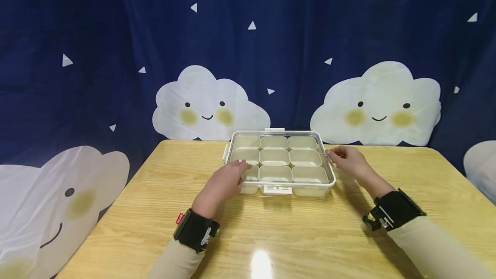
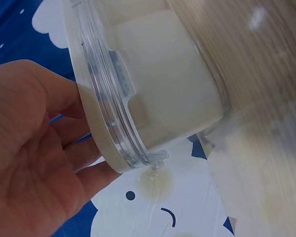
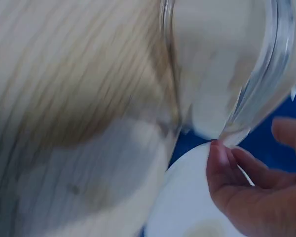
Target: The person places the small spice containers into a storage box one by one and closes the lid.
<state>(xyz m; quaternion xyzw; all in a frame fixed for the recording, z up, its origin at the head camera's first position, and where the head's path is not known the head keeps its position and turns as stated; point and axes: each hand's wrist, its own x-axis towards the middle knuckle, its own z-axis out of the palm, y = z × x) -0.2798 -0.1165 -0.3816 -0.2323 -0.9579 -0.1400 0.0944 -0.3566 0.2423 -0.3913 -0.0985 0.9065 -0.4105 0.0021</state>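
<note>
A clear rectangular storage box (image 1: 276,189) with a white-rimmed transparent lid (image 1: 279,132) sits on the table, with several cream cups (image 1: 274,157) in rows inside. My left hand (image 1: 225,181) rests at the lid's front left corner. Its fingers lie against the white rim (image 2: 96,118) in the left wrist view. At the box's right side is my right hand (image 1: 347,161), fingertips right at the side clip (image 3: 235,137). In the right wrist view the fingers bend loosely there, with one digit standing apart from the others.
White clips show at the front (image 1: 277,190), left (image 1: 226,153) and back (image 1: 274,129) of the lid. The box stands near the far edge of the wooden table (image 1: 279,231). Behind it hangs a dark blue curtain (image 1: 232,51) with cloud prints.
</note>
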